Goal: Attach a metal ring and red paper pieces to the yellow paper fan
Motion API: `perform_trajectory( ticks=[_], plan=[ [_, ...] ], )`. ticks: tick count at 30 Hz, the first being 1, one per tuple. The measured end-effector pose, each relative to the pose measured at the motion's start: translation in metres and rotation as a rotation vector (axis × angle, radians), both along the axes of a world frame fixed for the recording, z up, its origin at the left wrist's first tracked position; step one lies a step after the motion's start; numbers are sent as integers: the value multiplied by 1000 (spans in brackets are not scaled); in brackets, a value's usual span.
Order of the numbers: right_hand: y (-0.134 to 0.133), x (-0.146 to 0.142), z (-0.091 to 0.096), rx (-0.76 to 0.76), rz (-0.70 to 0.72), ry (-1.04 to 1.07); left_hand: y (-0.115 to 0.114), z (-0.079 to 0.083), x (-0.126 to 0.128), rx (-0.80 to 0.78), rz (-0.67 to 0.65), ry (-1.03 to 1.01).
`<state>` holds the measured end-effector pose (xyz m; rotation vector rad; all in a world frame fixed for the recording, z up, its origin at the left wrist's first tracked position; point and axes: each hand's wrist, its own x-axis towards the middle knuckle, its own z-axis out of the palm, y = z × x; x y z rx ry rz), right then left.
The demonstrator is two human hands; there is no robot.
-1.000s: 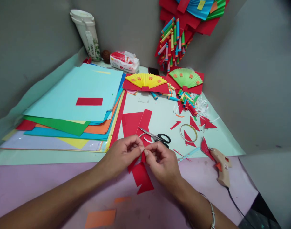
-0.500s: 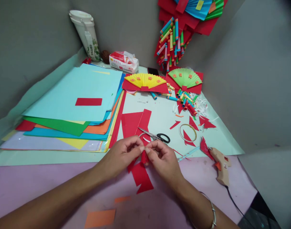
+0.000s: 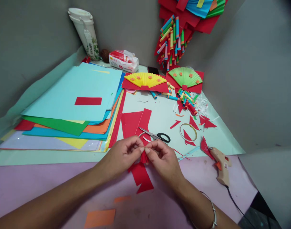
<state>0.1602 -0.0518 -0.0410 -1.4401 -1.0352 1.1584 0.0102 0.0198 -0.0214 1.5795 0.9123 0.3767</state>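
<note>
Between my fingertips is a small piece of folded red paper, its pleats fanning out downward. My left hand pinches its top from the left, and my right hand pinches it from the right, thumbs nearly touching. Below it lies a red paper strip with a notched end. Just beyond my fingers, scissors with black handles rest partly open on red paper sheets. The part of the folded paper inside my grip is hidden.
A stack of coloured paper lies left. A glue gun and a tape roll are on the right among red scraps. Behind are a yellow paper fan, a green paper fan, a tissue pack and a white cup.
Both hands keep their pinch in almost the same place. The lower end of the folded red paper has turned slightly, and its pleats show more toward me.
</note>
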Motion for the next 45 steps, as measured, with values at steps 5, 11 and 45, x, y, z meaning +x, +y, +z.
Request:
perform_trajectory(
  ticks=[5,11,45],
  plan=[
    [1,2,6,-7,-13,30,-1,0,-1,32,48,-56],
    [4,4,6,-100,36,345,-2,3,-1,-48,35,-190],
    [7,-2,4,-162,9,299,-1,-6,-3,-30,50,-153]
  ],
)
